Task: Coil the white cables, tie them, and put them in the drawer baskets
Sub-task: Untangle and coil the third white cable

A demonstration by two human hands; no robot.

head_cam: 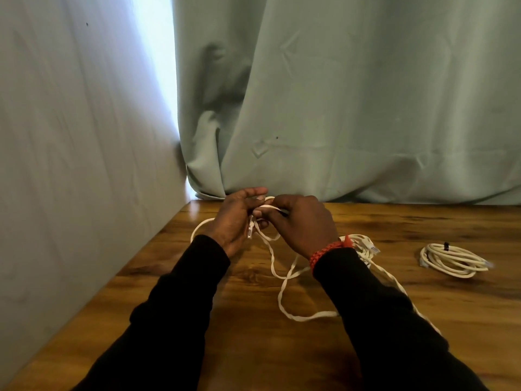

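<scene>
Pinching a flat white cable (277,266) between both hands, the person is observed at the far left part of the wooden surface (423,306); the left hand (235,221) is held with fingers partly curled, the cable and its clear plug end (250,230) being gripped against the palm; the right hand (303,221) is closed with its fingers curled round a loop of the same cable just beside the left hand; the two hands are nearly touching. The rest of the cable is seen trailing loose and twisted across the surface toward the near side, passing under the right sleeve (380,320). An orange braided bracelet (327,249) is worn on the right wrist. A second bundle of white cable (365,245) is lying just behind that wrist, partly hidden. A coiled white cable (454,259), bound with a black tie (446,246), is resting well apart to the right. A pale green curtain (352,94) is hung behind the surface.
</scene>
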